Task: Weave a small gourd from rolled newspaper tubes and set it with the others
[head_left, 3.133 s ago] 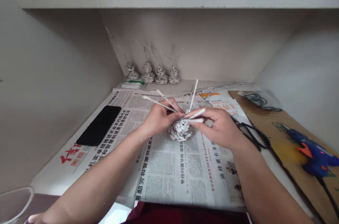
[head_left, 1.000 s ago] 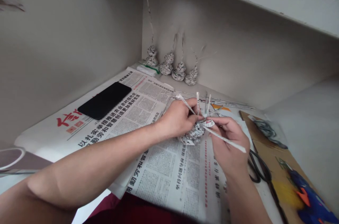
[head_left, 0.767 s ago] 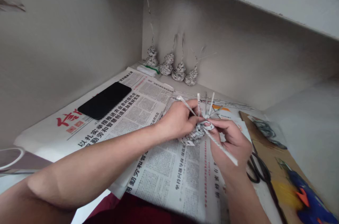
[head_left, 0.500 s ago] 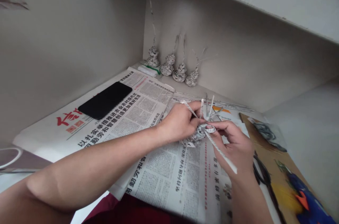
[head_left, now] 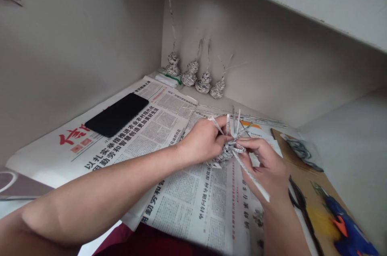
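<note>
A small woven newspaper piece (head_left: 223, 157) is between my hands, just above the newspaper sheets (head_left: 178, 199). Several paper strips stick up and out from its top. My left hand (head_left: 207, 138) is closed on its left side, thumb and fingers pinching near the base of the strips. With thumb and forefinger, my right hand (head_left: 264, 159) pinches a folded paper strip (head_left: 252, 179) at the right side; its loose end hangs down toward my right wrist. My left fingers hide part of the weave.
Several woven gourd shapes (head_left: 190, 73) stand along the back wall. A black phone (head_left: 117, 114) lies at left on the newspaper. Thin paper rods (head_left: 242, 115) lie behind my hands. On the right are a cardboard sheet (head_left: 296, 159), scissors (head_left: 298, 193) and a blue glue gun (head_left: 347, 219).
The view has shifted slightly. Both hands keep nearly the same grip on the woven piece and the strip; no clear movement of either shows.
</note>
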Tool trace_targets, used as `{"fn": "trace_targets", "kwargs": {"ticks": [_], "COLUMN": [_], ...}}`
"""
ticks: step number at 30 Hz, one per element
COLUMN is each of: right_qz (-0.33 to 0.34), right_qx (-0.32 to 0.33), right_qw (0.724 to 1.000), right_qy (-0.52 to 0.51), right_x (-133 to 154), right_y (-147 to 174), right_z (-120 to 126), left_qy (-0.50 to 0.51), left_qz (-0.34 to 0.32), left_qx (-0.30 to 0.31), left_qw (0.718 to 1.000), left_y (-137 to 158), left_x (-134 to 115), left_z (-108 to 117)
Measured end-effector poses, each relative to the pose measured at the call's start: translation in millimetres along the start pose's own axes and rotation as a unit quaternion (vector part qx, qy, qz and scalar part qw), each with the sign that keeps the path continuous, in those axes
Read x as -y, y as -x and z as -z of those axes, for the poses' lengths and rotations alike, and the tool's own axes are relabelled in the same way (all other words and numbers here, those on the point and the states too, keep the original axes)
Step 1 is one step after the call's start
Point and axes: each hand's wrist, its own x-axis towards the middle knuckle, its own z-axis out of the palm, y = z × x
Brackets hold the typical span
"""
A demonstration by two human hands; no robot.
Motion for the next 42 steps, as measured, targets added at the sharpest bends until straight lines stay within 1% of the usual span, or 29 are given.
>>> {"fn": "trace_targets", "kwargs": {"ticks": [9,17,20,23,27,32,38,40,42], "right_qz": [0.04,0.056,0.075,0.082,0.062,-0.002,-0.031,-0.037,-0.041], "right_qx": [0.064,0.054,0.043,0.05,0.089,0.163,0.15,0.15,0.134], "right_qw": [0.997,0.996,0.995,0.993,0.993,0.986,0.988,0.988,0.99], "right_qy": [0.026,0.042,0.052,0.062,0.043,0.035,-0.011,-0.012,-0.002], "right_x": [-3.7,3.3,6.2,7.9,11.6,16.8,14.7,14.1,13.3], "right_y": [-0.6,-2.7,-4.5,-5.3,-5.4,-4.4,-2.0,-1.7,-1.4], "right_z": [11.8,10.5,10.7,11.2,14.4,20.5,19.9,18.4,15.5], "left_qy": [0.0,0.01,0.009,0.007,0.006,0.007,0.012,0.013,0.017], "left_qz": [0.002,-0.003,-0.002,-0.003,-0.001,0.006,0.008,0.006,0.008], "left_qx": [0.01,0.014,0.013,0.008,0.004,0.004,0.0,-0.001,-0.002], "left_qw": [1.0,1.0,1.0,1.0,1.0,1.0,1.0,1.0,1.0], "left_y": [-0.4,0.0,0.0,0.0,0.2,0.3,-0.3,-0.5,-0.5], "left_x": [2.6,-0.2,-0.1,0.8,1.1,-0.5,-0.5,-0.2,0.0], "left_z": [-0.8,0.5,0.4,-0.1,-0.5,-0.9,-1.4,-1.5,-1.6]}}
